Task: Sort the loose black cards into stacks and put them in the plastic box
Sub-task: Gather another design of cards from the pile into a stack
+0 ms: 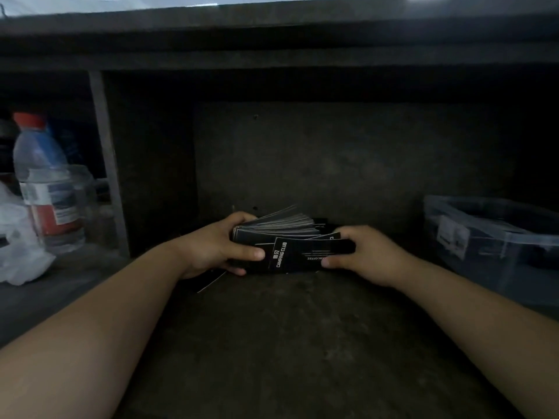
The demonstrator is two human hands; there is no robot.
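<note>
Head view. Well to the left of the card stack stand one water bottle [42, 176] with a red cap and one white plastic bag [15, 252].

My left hand [217, 246] grips the left end of the card stack [278, 231], thumb across the front and fingers curled behind. The stack sits low over the dark shelf [287, 343], and its upper cards are fanned and uneven. One card marked CAMPING CLUB [302, 252] lies askew on the stack's near face. My right hand [360, 252] pinches the right end of that card and of the stack.

Well to the right of the stack sits one clear plastic box [490, 237]; I cannot tell whether it has a lid on or what it holds.

The step in hand appears to be squaring the stack. It would go best if I ease both grips, push the two ends inward together, slide the skewed card flush and tap the long edge on the shelf before carrying the stack to the box.

Count: two hands, one stack, one box, one bottle, one bag. One loose card [211, 281] pokes out beneath my left hand. Dark cards behind the stack are too dim to count.
</note>
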